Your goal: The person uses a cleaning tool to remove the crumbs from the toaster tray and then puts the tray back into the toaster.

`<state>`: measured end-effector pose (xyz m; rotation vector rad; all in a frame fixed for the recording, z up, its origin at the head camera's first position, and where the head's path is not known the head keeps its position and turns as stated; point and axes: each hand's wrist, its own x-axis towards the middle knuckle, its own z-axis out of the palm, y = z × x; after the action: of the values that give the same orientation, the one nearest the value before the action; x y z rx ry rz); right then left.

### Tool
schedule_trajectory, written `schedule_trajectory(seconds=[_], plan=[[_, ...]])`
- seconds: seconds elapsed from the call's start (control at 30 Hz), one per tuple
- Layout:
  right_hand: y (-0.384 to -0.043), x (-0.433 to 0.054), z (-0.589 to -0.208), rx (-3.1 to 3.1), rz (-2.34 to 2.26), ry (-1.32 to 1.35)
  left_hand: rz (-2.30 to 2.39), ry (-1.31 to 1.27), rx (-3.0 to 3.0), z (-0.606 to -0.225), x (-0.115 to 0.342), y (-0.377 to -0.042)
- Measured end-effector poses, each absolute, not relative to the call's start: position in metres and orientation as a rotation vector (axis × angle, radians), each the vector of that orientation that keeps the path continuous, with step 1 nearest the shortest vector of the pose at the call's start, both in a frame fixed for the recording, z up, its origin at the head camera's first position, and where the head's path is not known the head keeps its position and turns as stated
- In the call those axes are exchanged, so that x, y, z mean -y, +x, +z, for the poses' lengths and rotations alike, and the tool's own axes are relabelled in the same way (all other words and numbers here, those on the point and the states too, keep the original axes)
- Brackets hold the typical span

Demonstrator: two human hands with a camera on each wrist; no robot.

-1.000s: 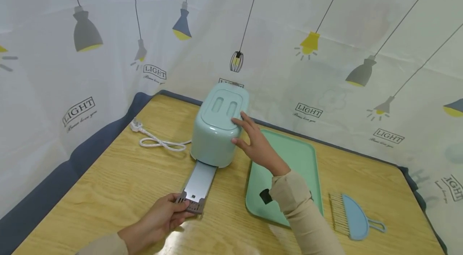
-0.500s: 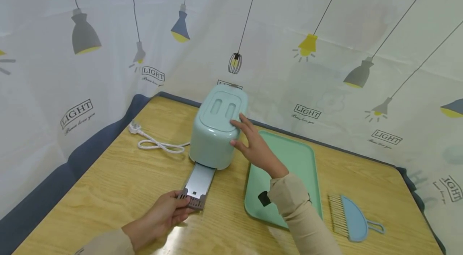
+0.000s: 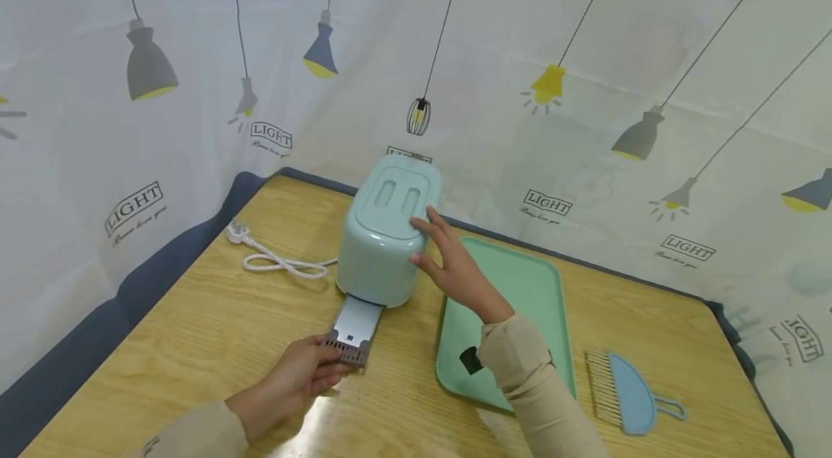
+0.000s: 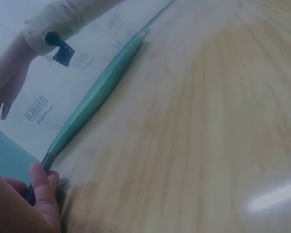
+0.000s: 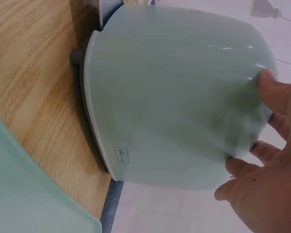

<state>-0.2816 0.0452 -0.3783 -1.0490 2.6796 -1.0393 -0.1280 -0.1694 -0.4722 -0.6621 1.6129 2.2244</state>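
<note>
A pale green toaster (image 3: 380,259) with a lid over its top stands on the wooden table. From its base sticks out a metal crumb tray (image 3: 357,319) with a dark slotted end. My left hand (image 3: 292,378) pinches that end between thumb and fingers. In the left wrist view the left hand (image 4: 31,204) fills the lower left corner. My right hand (image 3: 461,270) rests against the toaster's right side, its thumb and fingers spread and touching the top edge. The right wrist view shows this hand (image 5: 266,160) on the smooth shell (image 5: 169,97).
A green serving tray (image 3: 533,284) lies to the right, under the right forearm. Farther right is a blue brush (image 3: 633,393) with pale bristles. The toaster's white power cord (image 3: 286,263) lies coiled at left. A printed curtain hangs behind the table.
The left hand has pushed the crumb tray farther into the toaster, so less metal shows. The right hand stays on the toaster. The head view has shifted slightly.
</note>
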Motion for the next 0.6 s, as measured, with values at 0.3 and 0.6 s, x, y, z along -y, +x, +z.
schedule_trajectory(seconds=[0.3,0.6], plan=[[-0.28,-0.046,-0.379,-2.69,-1.039,-1.062,2.243,-0.655,-1.61,-0.472,0.165,-0.137],[-0.28,-0.046,-0.379,-2.688,-1.051,-1.07,2.276,-0.631,-1.571,-0.472,0.164,-0.145]])
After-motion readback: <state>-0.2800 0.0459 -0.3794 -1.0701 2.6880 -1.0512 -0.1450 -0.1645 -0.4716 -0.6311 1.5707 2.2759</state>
